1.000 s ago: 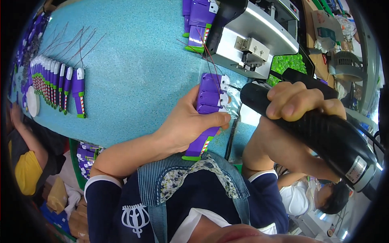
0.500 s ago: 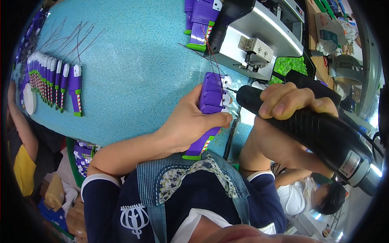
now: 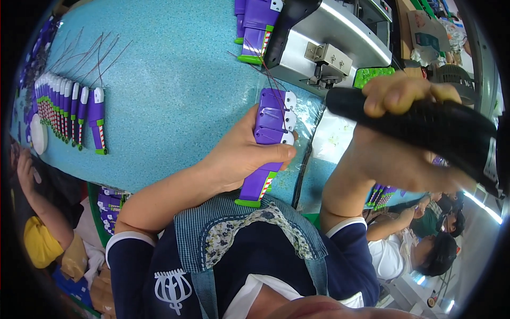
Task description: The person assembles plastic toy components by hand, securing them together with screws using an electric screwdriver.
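Observation:
My left hand (image 3: pixel 247 151) grips a purple plastic toy part (image 3: pixel 271 117) with white knobs along its right edge and a green-tipped, red-and-white striped lower end. Thin dark wires rise from its top. In my right hand (image 3: pixel 404 127) is a black electric screwdriver (image 3: pixel 425 119), its fingers wrapped over the body. The tool is raised to the right, apart from the part, and its bit cannot be made out. A similar purple part (image 3: pixel 257 32) with wires lies beyond my left hand, beside the metal machine.
A silver and black machine (image 3: pixel 340 42) stands at the far right, with a box of bright green pieces (image 3: pixel 372 76) beside it. A row of wired purple parts (image 3: pixel 69 103) lies at left near a white disc (image 3: pixel 39 133). A black cable (image 3: pixel 304 170) crosses the table. Other people sit on both sides.
My right hand has drawn the screwdriver up and to the right, away from the white knobs. My left hand still holds the part, shifted slightly left.

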### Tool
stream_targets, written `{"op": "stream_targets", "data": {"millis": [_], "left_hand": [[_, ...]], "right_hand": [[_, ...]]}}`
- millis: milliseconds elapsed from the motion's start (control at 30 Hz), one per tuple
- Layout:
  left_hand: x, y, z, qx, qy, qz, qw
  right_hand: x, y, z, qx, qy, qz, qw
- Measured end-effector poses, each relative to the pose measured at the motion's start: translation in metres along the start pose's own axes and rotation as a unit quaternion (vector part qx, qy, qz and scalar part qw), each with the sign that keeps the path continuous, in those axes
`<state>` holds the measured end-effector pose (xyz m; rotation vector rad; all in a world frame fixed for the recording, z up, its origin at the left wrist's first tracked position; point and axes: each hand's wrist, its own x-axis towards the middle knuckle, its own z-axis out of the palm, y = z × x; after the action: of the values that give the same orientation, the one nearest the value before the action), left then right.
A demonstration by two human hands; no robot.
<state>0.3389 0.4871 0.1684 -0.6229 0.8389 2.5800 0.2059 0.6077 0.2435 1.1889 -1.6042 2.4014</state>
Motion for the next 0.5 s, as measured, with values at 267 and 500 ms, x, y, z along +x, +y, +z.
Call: {"op": "stream_targets", "data": {"millis": [267,500], "left_hand": [[-0.005,0.003,0.004,0.007,0.025,-0.008,1.0],[-0.003,0.005,0.008,0.012,0.046,-0.002,0.999]], "right_hand": [[-0.031,-0.023,0.023,0.029,-0.014,0.063,0.998],[-0.031,-0.021,0.024,0.013,-0.01,0.024,1.0]]}}
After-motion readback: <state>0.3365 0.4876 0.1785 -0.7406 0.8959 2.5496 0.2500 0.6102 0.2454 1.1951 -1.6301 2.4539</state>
